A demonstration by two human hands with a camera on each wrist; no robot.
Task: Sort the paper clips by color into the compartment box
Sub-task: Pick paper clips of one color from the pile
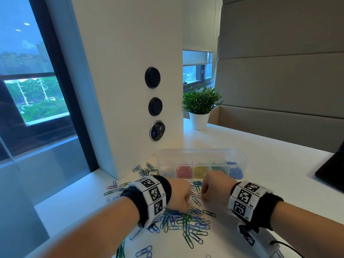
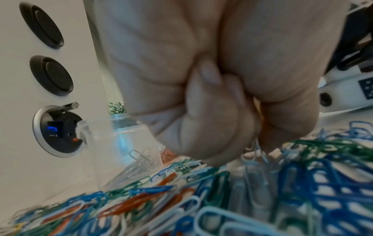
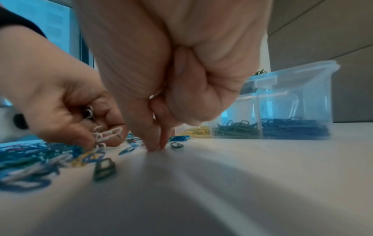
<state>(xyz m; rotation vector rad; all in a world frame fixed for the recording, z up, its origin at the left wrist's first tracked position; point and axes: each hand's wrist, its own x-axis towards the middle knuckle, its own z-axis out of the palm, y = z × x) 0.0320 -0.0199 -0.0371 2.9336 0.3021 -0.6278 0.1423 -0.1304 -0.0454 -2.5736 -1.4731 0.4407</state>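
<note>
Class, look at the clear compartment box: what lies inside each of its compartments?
The compartment box holds clips sorted by color: white, red, yellow, green, blue. The right hand partly covers the green section.

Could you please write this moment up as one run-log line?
left hand: holds white clips | right hand: fingertips pinched at the table | box: open, partly sorted | pile: unsorted

A clear compartment box (image 1: 202, 164) sits on the white desk (image 1: 260, 164), holding white, red, yellow, green and blue clips. Just in front of it, the left hand (image 1: 178, 195) and right hand (image 1: 214, 187) hang curled over a clip pile (image 1: 186, 222).
</note>
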